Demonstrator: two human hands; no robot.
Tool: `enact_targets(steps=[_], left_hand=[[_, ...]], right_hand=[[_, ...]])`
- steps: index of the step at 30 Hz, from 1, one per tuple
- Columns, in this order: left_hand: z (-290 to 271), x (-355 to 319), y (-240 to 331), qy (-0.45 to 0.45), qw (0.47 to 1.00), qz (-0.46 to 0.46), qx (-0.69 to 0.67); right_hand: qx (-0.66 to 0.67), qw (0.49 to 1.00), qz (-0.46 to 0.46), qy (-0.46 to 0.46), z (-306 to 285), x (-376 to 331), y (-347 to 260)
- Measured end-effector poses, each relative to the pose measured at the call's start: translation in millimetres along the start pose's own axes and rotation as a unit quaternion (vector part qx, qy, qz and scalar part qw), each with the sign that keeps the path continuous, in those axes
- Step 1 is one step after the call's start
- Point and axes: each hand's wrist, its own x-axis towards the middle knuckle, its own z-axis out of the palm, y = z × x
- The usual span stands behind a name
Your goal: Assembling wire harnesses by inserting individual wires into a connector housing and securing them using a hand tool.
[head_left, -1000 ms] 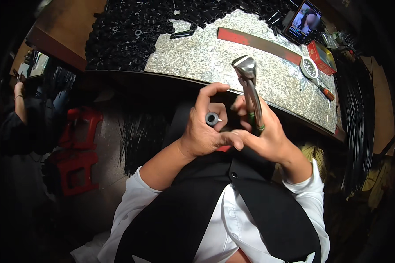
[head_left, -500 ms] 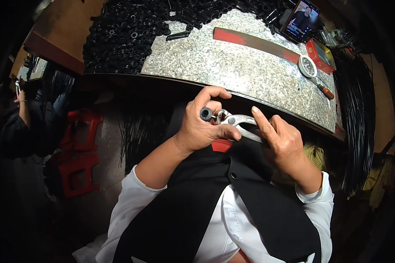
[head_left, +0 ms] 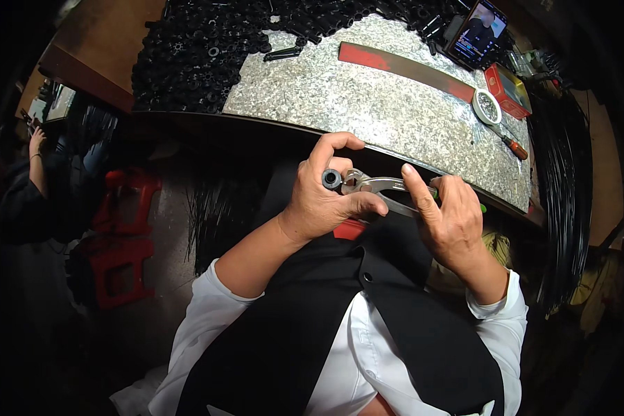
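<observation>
Just in front of the table's near edge, my left hand [head_left: 310,195] is closed round a black tubular part [head_left: 331,179], its round open end facing up. Its index finger curls above the part, and the thumb reaches across beside the tool. My right hand [head_left: 453,220] grips metal pliers [head_left: 388,184], with the index finger stretched along them. A green handle end [head_left: 483,208] sticks out past the right hand. The pliers' jaws [head_left: 354,182] sit against the side of the black part; whether they bite on anything small there I cannot make out.
Black parts [head_left: 187,69] are heaped on the speckled tabletop [head_left: 312,90]. A red-brown strip [head_left: 402,68], white bowl of small metal pieces [head_left: 487,107], screwdriver [head_left: 514,147], red box [head_left: 509,90] and phone [head_left: 477,33] lie right. Red stools [head_left: 125,201] and another person's hand [head_left: 37,142] are left.
The pliers have turned in my right hand, and a green handle end now shows. Both my hands have shifted slightly right. At far left, the other person's hand has moved a little.
</observation>
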Motion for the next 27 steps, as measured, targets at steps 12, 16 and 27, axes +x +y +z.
enact_targets(steps=[12,16,27], left_hand=[[0,3,-6,0.005,0.998,0.039,0.043],[-5,4,-4,-0.005,1.000,0.004,0.006],[4,5,-3,-0.038,0.999,-0.003,0.016]], right_hand=[[0.163,0.978,0.058,-0.118,-14,3,1],[0.083,0.996,-0.003,-0.044,-20,0,9],[0.145,0.979,0.027,-0.142,-26,-4,1]])
